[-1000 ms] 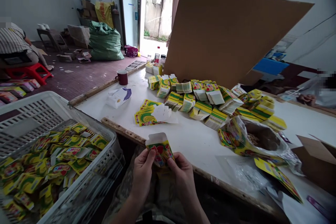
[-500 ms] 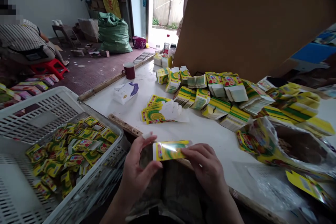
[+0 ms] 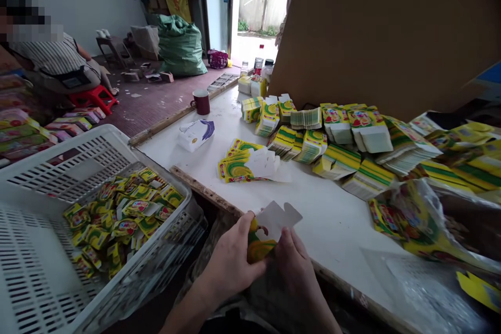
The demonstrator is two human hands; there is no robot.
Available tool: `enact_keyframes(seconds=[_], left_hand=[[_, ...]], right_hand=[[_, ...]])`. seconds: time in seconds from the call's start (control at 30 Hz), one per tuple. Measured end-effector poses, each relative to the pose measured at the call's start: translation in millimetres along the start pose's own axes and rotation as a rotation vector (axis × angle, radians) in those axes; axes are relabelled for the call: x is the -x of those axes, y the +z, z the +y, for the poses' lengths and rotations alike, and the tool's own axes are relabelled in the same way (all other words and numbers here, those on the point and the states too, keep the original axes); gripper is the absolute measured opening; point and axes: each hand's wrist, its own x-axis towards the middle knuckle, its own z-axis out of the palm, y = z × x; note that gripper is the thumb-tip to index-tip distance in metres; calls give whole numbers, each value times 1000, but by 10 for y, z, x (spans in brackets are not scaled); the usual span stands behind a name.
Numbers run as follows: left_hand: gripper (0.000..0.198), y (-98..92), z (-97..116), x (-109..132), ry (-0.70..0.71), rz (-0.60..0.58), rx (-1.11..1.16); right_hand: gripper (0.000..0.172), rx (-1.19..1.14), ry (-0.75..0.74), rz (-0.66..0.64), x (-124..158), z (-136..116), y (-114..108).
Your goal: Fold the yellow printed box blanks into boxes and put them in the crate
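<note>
Over the table's near edge, a small yellow-and-green carton (image 3: 260, 248) is held between both hands, its white end flaps spread open at the top. My left hand (image 3: 235, 255) is closed round the carton's left side, thumb in front. At its right side, my right hand (image 3: 295, 258) pinches the carton by the flap with thumb and finger. Just beyond lies a fanned pile of flat cartons (image 3: 238, 164), white flaps to the right. To the left, a white plastic basket (image 3: 113, 133) holds many filled-looking small cartons (image 3: 129, 214).
Stacks of flat cartons (image 3: 336, 125) line the table (image 3: 219, 195) before a large brown board (image 3: 371, 31). An open printed bag (image 3: 418, 214) stands at right. A tissue pack (image 3: 195, 134) and mug (image 3: 201, 102) are at left. A person (image 3: 58, 62) sits on a red stool (image 3: 94, 98).
The flat carton has been opened into a box shape with its flaps up. My left hand has closed on it, and both hands have come together. The view has shifted slightly left.
</note>
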Motion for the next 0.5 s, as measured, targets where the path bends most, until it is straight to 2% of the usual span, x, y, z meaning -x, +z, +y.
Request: enact_keyframes(seconds=[0.1, 0.23, 0.3, 0.37, 0.5], left_hand=[[73, 35, -12, 35, 94, -19, -66], [72, 58, 29, 62, 242, -61, -87], [63, 56, 67, 82, 263, -62, -53], [56, 55, 90, 107, 253, -55, 4], [61, 86, 37, 118, 96, -52, 92]], right_hand=[[51, -113, 177, -75, 27, -41, 63], [48, -116, 211, -232, 102, -154, 70], [49, -74, 160, -273, 134, -158, 33], [53, 43, 63, -257, 145, -125, -26], [58, 430, -223, -232, 92, -45, -128]])
